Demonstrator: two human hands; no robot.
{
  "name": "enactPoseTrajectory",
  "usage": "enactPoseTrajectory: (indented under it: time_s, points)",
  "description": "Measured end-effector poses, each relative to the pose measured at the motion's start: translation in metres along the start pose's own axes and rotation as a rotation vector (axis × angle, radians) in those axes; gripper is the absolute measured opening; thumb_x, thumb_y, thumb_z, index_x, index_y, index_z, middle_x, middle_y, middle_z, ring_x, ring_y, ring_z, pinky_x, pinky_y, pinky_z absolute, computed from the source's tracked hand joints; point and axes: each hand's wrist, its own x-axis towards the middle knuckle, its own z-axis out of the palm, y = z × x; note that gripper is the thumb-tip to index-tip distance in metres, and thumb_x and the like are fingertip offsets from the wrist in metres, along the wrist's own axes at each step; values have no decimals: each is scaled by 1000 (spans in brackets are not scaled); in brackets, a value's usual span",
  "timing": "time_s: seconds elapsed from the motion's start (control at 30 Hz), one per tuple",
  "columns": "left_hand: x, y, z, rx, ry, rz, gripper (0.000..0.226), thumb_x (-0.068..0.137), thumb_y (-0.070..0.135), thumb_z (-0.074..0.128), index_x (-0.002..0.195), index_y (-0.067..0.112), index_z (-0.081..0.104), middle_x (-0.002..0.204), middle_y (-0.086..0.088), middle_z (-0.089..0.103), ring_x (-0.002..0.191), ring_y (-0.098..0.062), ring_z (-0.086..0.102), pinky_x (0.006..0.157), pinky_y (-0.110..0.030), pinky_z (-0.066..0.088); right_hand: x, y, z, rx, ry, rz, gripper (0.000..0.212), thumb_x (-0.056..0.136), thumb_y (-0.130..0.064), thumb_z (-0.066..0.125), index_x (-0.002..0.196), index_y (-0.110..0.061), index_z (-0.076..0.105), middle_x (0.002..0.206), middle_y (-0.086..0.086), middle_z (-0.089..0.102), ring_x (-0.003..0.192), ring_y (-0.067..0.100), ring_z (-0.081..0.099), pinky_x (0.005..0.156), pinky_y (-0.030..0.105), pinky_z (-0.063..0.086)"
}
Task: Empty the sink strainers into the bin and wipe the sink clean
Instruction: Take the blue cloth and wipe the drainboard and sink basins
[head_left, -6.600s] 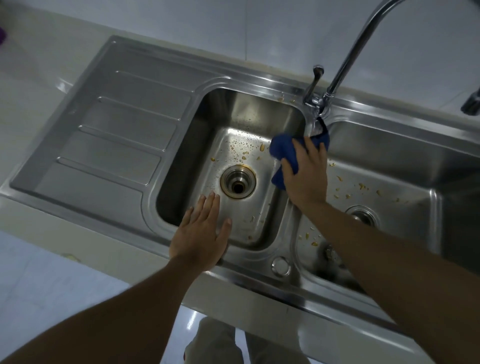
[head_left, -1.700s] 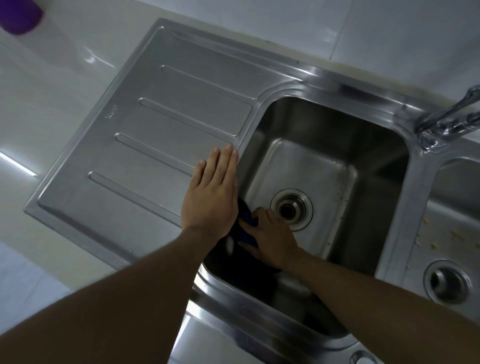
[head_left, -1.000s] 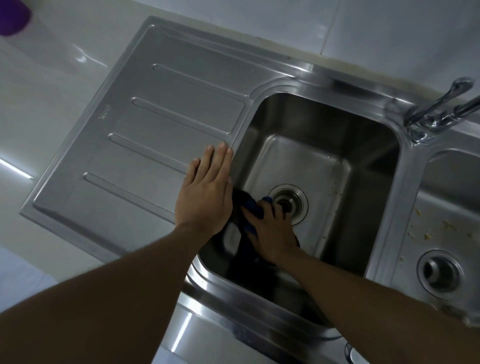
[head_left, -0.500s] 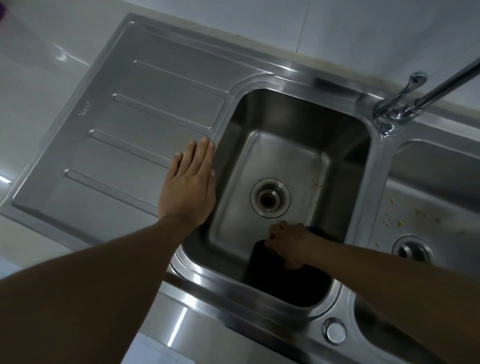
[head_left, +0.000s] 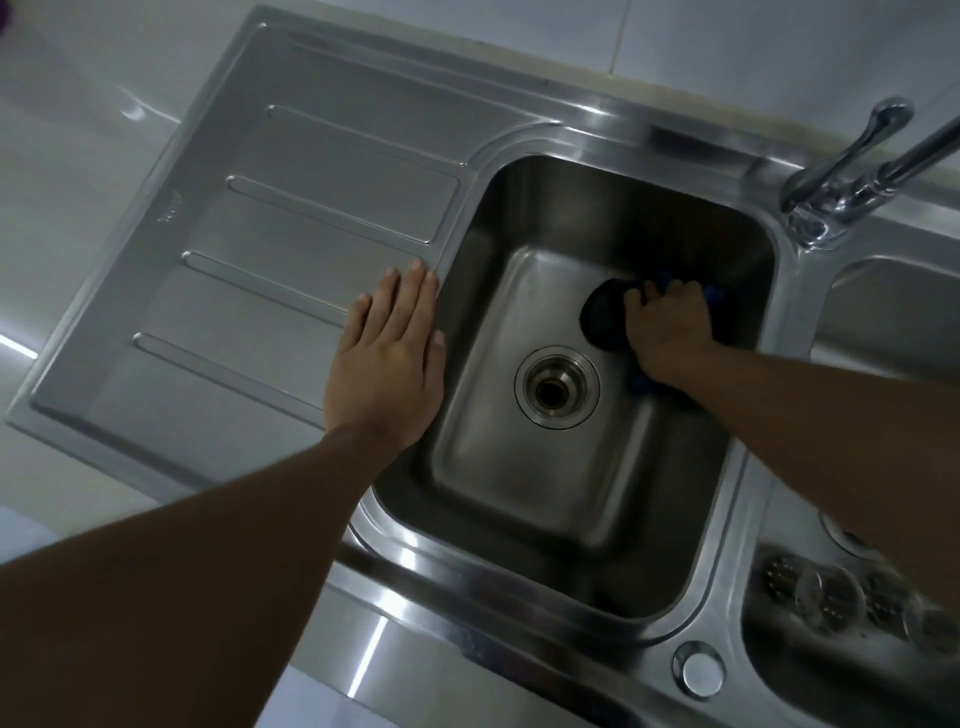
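- Right hand (head_left: 667, 330) has slid the blue cloth (head_left: 605, 317) from the near side of the bowl to the far right side, past the drain (head_left: 557, 387).
- Its fingers are curled around the bunched cloth, pressing it down on the bowl floor.
- Left hand (head_left: 389, 358) lies flat, fingers straight, on the sink (head_left: 291, 218) at the bowl's left edge.
- Cloth is a lump, so its long side can't be told.

Brushed, satin steel sink (head_left: 597, 218); polished chrome tap (head_left: 852, 176); soft blue cloth (head_left: 605, 317); glossy white counter (head_left: 78, 156); glossy wall tiles (head_left: 727, 36).
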Motion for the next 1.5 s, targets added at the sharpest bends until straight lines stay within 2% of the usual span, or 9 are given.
enactPoseTrajectory:
  time_s: [0.23, 0.37, 0.5, 0.73, 0.83, 1.0, 1.17, 1.4, 1.5]
  points:
    - [-2, -1, -1, 15, -5, -3, 58, 108, 39, 16, 161, 19, 8, 169, 2, 5, 155, -16, -2, 127, -41, 7, -35, -47, 2, 533, -183, -68, 95, 74, -25, 81, 147, -7, 22, 142, 22, 37, 121, 37, 50, 92, 42, 50]
    - [-1, -1, 1, 11, 0, -5, 58, 108, 40, 16, 161, 19, 9, 168, 2, 5, 155, -15, -2, 126, -40, 5, -34, -53, 15, 543, -255, -36, 112, 81, -27, 77, 156, -12, -4, 164, 20, -4, 143, 49, 21, 114, 53, 30]
    - [-2, 0, -1, 14, 5, -4, 58, 107, 40, 17, 161, 19, 11, 168, 2, 7, 155, -16, 0, 127, -40, 6, -21, -58, 12, 652, -271, 91, 116, 81, -33, 77, 157, -19, -9, 165, 11, -14, 146, 51, 3, 116, 58, 17]
    - [-2, 1, -1, 17, 4, -11, 59, 107, 41, 17, 161, 19, 10, 168, 2, 6, 156, -17, 0, 127, -40, 6, -48, -92, 38, 631, 75, -212, 72, 81, -19, 69, 144, -27, 33, 163, 3, 6, 139, 38, 16, 108, 56, 25]
    - [-1, 0, 1, 20, 12, -13, 59, 107, 41, 18, 161, 19, 10, 168, 2, 6, 156, -17, 0, 127, -40, 7, -44, -95, 32, 951, 191, -18, 41, 92, -21, 57, 132, -24, 48, 148, 1, 31, 128, 31, 30, 101, 50, 37]
    - [-1, -1, 3, 39, 8, -11, 60, 107, 43, 17, 162, 21, 7, 168, 3, 4, 155, -16, -3, 126, -38, 4, -67, -123, 31, 1539, 422, 520, 31, 96, -11, 53, 127, -12, 54, 132, 11, 52, 121, 34, 46, 100, 46, 44]
    - [-1, -1, 5, 46, 11, -10, 60, 107, 44, 17, 161, 21, 6, 168, 2, 3, 156, -16, -3, 127, -39, 4, -70, -126, 39, 1089, 167, 200, 68, 89, -62, 53, 149, -38, 31, 150, 3, 23, 130, 34, 27, 103, 51, 37]
    - [-2, 0, 2, 48, 3, -16, 62, 106, 45, 16, 161, 21, 6, 168, 2, 4, 156, -17, -3, 126, -38, 3, -47, -106, 41, 1009, 296, 81, 36, 96, -26, 58, 131, -21, 56, 130, 9, 50, 117, 32, 42, 88, 46, 47]
    - [-1, 0, 3, 46, 5, -13, 62, 106, 46, 15, 161, 21, 5, 168, 1, 3, 156, -17, -3, 126, -39, 3, -45, -107, 37, 1245, 475, 492, 32, 94, -20, 60, 124, -11, 56, 128, 17, 53, 115, 39, 47, 91, 48, 42]
